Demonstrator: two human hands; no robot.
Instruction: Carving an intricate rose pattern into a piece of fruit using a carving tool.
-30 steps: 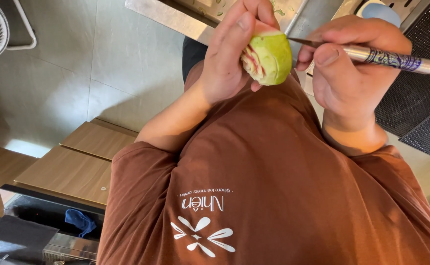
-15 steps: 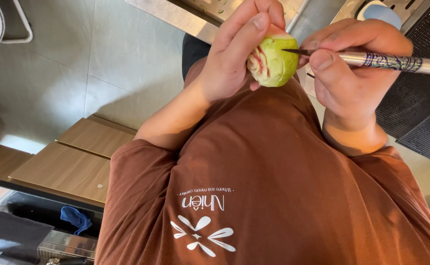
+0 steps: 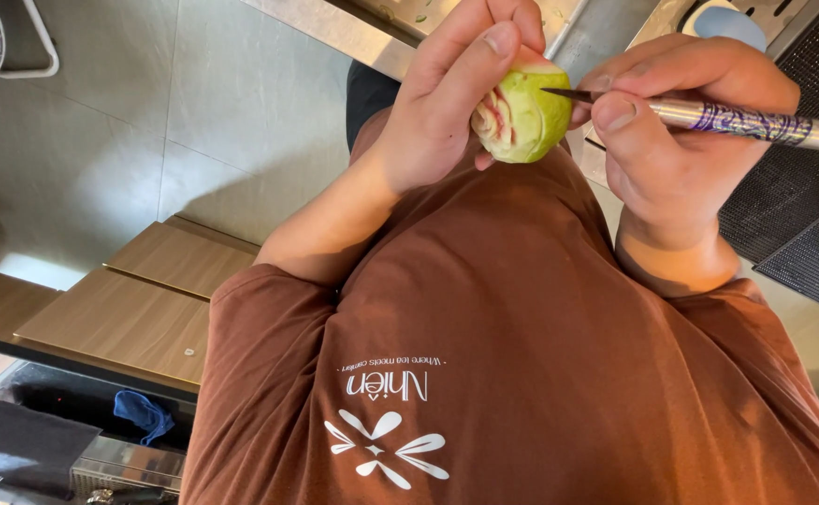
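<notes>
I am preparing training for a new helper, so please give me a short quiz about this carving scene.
1. True or false: the left hand holds the green fruit.
2. The right hand holds: A) a spoon, B) a thin carving tool, C) a brush.
3. What does the tool's tip touch?
Key: 1 true; 2 B; 3 the fruit's green skin.

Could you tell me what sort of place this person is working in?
Probably a food-prep kitchen. The left hand holds a green fruit that the right hand carves with a thin knife, beside a steel counter, above a tiled floor.
</notes>
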